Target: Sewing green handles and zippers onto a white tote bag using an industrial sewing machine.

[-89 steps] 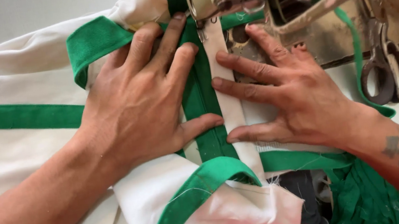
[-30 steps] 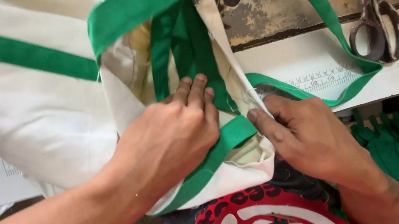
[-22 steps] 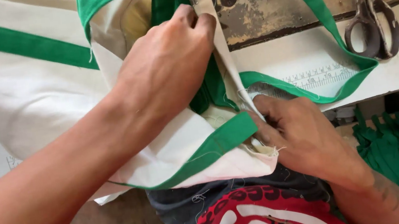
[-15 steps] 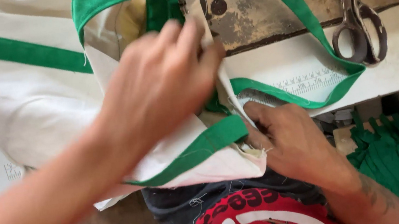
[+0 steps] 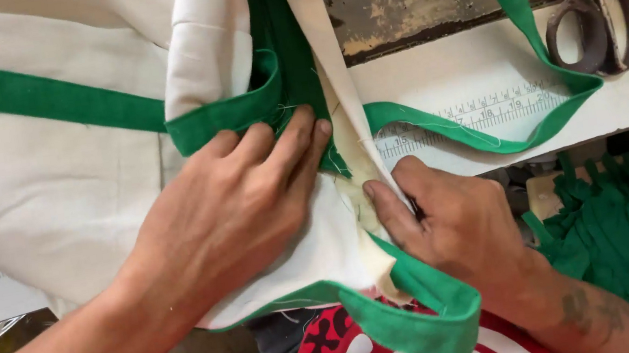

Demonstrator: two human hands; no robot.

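While green binding (image 5: 240,113) already edges much of the white cloth (image 5: 48,206), one seam looks unfinished. The left hand (image 5: 229,213) presses flat on the cloth; the right hand (image 5: 452,223) pinches its loose edge.

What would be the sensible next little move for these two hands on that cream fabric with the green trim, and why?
Probably slide the folded edge up toward the machine at the top. The left hand lies flat on the cream fabric, fingertips at the green trim, while the right hand pinches the seam edge, so the fold looks aligned and held.
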